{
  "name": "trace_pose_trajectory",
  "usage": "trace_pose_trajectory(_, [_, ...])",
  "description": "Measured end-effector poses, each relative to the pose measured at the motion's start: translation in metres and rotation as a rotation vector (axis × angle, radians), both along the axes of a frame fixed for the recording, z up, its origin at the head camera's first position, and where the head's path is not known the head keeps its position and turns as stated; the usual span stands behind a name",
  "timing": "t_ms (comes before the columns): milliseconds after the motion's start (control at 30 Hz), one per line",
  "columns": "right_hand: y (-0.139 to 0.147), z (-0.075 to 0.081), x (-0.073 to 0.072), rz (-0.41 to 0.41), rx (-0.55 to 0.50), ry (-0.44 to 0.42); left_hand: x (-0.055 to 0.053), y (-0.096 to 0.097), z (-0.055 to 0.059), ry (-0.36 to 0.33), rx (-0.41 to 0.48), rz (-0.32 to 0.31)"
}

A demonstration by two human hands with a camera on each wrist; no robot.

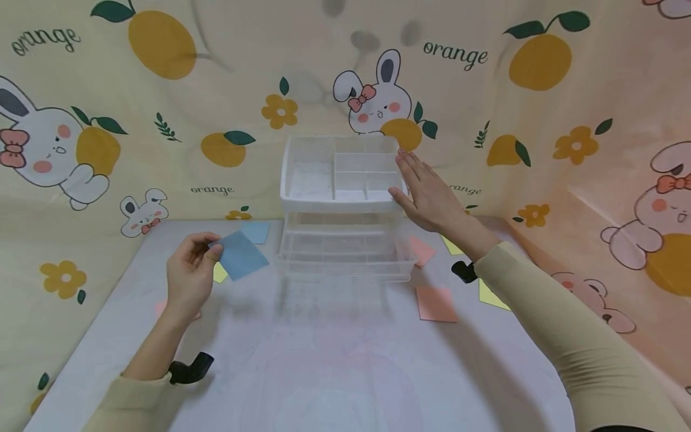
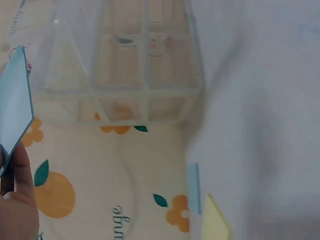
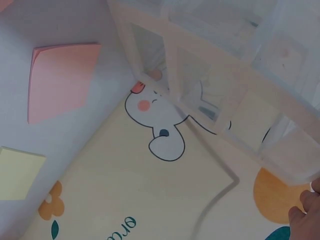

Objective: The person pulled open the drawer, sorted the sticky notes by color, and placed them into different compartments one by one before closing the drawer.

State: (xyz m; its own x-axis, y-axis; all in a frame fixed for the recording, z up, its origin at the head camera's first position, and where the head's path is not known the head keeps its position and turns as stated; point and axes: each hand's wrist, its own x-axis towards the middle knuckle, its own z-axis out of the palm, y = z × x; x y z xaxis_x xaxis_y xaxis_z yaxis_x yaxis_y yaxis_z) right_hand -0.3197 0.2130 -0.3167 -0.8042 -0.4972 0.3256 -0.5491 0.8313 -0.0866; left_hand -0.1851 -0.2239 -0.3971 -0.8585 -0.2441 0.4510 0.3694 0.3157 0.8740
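While my left hand pinches the blue paper square by one corner, towards the surface's far-left corner, my right hand, fingers straight, touches the drawer unit; square judged light, creasable, best edge-held.

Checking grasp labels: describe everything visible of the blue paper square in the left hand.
The blue paper square looks plain, thin and flat; sheet or pad, I can't tell. The bare left hand pinches it by one corner, tilted above the pale table, left of the boxy clear-and-white plastic organizer. Nothing else visibly touches it.
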Motion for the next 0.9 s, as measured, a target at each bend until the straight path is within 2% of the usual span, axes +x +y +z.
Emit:
trace_pose_trajectory(233, [-0.001, 0.000, -0.001, -0.001, -0.002, -0.003, -0.009, 0.012, 0.021, 0.068, 0.060, -0.002])
trace_pose_trajectory(567, [0.000, 0.000, -0.001, -0.009, 0.009, -0.006, -0.027, 0.043, 0.044, 0.218, 0.162, -0.106])
trace_pose_trajectory(700, [0.001, 0.000, -0.001, 0.004, 0.009, 0.001, -0.031, 0.058, 0.052, 0.246, 0.155, -0.160])
trace_pose_trajectory(900, [0.001, 0.002, -0.001, 0.018, 0.005, 0.006, -0.033, 0.079, 0.062, 0.248, 0.064, -0.215])
